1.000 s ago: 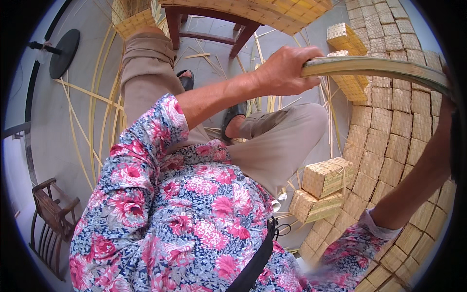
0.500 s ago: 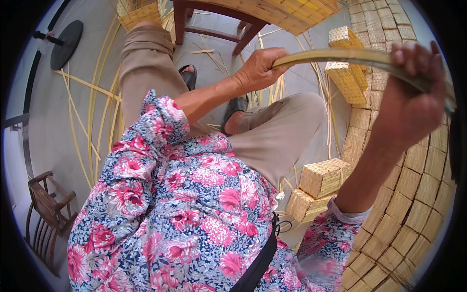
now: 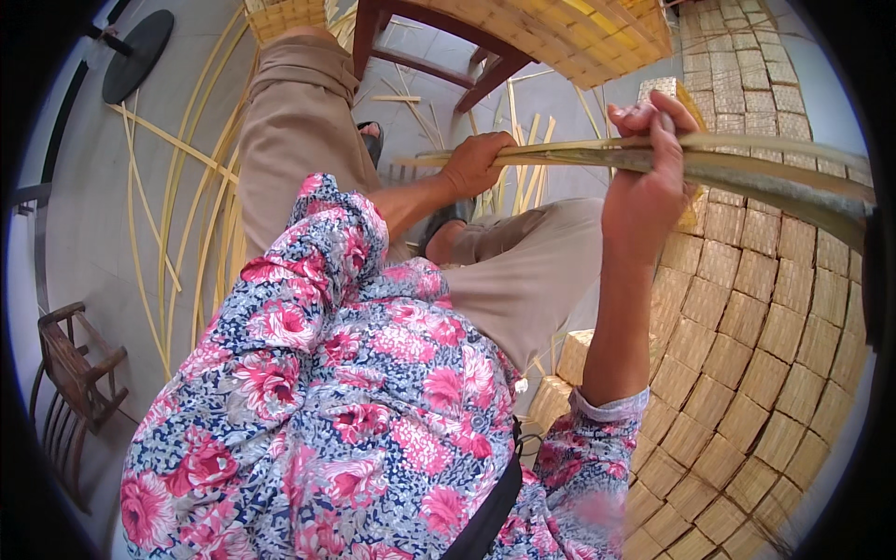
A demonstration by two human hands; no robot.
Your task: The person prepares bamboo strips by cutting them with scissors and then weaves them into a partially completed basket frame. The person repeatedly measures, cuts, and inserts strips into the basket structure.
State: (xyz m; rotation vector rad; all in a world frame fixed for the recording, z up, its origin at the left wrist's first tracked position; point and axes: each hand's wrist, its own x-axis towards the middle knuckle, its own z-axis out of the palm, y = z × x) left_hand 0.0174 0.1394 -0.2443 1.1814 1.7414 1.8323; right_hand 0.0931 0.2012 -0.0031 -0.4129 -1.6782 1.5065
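A bunch of long bamboo strips stretches across in front of me, out to the right edge of the view. My left hand is closed round it near its left end, and short tips stick out past the fist. Farther right, my right hand grips the same bunch with the thumb up and fingers curled. Between the hands the strips run nearly straight and part slightly. Beyond my right hand they fan out and bend downward. The strips' far right ends are out of sight.
A woven bamboo basket rests on a red-brown wooden stool ahead. Rows of woven boxes cover the right side. Loose strips lie on the floor at left, near a small wooden chair and a round black base.
My right hand has moved left, closer to my left hand. The strips, arched before, now run straighter, and their tips show beyond my left fist. My left hand has shifted slightly left and nearer.
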